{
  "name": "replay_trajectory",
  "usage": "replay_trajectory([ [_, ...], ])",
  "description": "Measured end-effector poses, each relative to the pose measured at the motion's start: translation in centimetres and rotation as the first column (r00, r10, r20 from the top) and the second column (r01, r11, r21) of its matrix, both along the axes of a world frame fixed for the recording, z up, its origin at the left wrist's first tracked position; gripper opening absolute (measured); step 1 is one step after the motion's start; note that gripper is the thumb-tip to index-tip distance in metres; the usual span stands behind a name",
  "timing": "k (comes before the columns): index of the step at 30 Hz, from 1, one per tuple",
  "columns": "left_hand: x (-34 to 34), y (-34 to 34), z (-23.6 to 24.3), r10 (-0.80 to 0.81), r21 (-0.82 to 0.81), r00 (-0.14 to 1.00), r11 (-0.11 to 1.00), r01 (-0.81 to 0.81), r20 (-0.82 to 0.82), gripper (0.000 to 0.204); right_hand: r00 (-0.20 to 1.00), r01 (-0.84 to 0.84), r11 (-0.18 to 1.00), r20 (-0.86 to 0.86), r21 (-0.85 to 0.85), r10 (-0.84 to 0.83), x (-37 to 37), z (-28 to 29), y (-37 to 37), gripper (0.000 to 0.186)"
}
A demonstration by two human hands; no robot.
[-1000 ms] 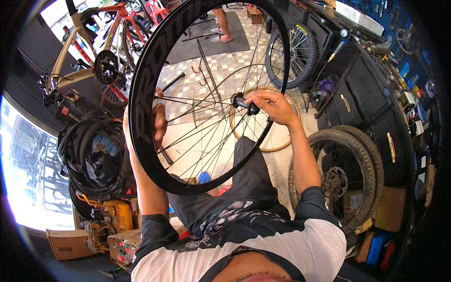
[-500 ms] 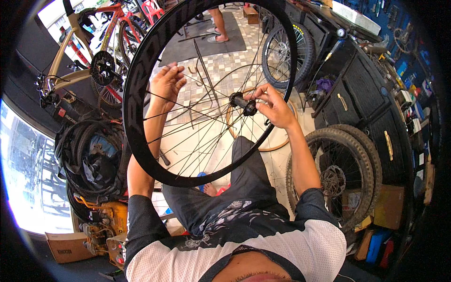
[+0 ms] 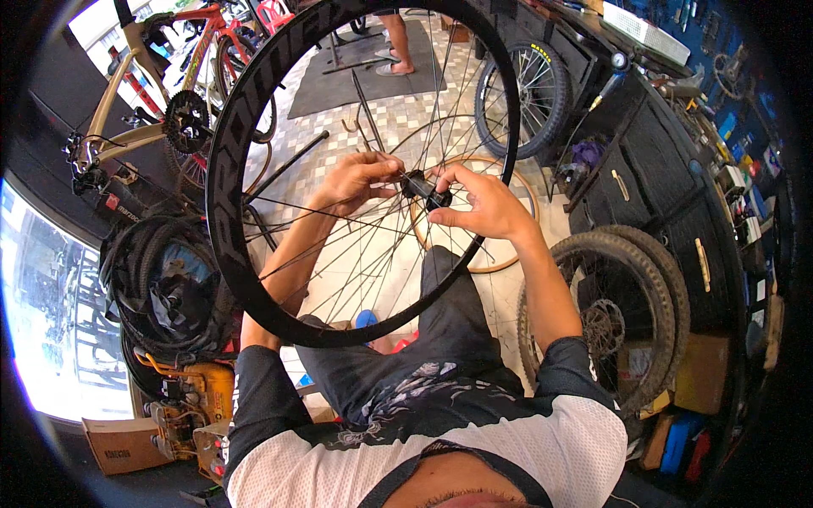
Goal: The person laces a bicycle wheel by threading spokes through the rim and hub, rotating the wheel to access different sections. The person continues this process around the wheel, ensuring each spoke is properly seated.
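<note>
A black deep-section bicycle rim (image 3: 227,182) stands tilted over my lap, with thin black spokes (image 3: 326,245) running across it. In its middle is a black hub (image 3: 429,193), partly covered by my fingers. My left hand (image 3: 360,182) reaches through the wheel to the hub's left end; its thumb and fingertips are pinched together, apparently on a spoke beside the flange. From the right, my right hand (image 3: 483,203) grips the hub between thumb and forefinger. Where the rim rests below is not clear.
Two knobbly-tyred wheels (image 3: 605,313) lean at my right by black drawers (image 3: 648,186). A tan-edged hoop (image 3: 521,190) and another wheel (image 3: 523,97) are beyond. At left are bicycles (image 3: 157,131), a tyre pile (image 3: 169,288) and a yellow machine (image 3: 212,394). Someone's legs (image 3: 398,42) show ahead.
My left hand has moved right and down, from near the rim's left side to the hub. The wheel and hub have shifted slightly left and down, my right hand still at the hub.
</note>
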State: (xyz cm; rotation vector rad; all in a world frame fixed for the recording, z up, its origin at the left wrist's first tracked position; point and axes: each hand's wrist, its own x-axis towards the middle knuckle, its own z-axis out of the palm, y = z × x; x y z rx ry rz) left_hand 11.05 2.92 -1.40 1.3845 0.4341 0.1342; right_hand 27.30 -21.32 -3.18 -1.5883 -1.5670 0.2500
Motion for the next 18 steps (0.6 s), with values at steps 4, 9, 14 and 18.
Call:
replay_trajectory([
  [4, -0.5, 0.6, -0.5, -0.032, 0.011, 0.999, 0.999, 0.032, 0.03, 0.025, 0.979, 0.14, 0.977, 0.174, -0.164, -0.112, -1.6, 3.1, -0.3, 0.049],
  [9, -0.7, 0.6, -0.2, -0.023, 0.184, 0.997, 0.982, 0.035, -0.069, 0.034, 0.911, 0.238, 0.958, 0.379, -0.162, -0.162, -3.3, 3.6, -1.1, 0.032],
  [14, -2.5, -0.4, 5.6, 0.222, 0.401, 0.792, 0.766, -0.503, 0.569, 0.038, 0.893, 0.269, 0.951, 0.409, -0.154, -0.186, -3.6, 2.9, -1.9, 0.029],
  [18, -7.0, -0.4, 9.6, 0.054, 0.171, 0.674, 0.95, -0.263, 0.737, 0.051, 0.887, 0.289, 0.942, 0.42, -0.174, -0.194, -3.4, 2.6, -2.1, 0.026],
])
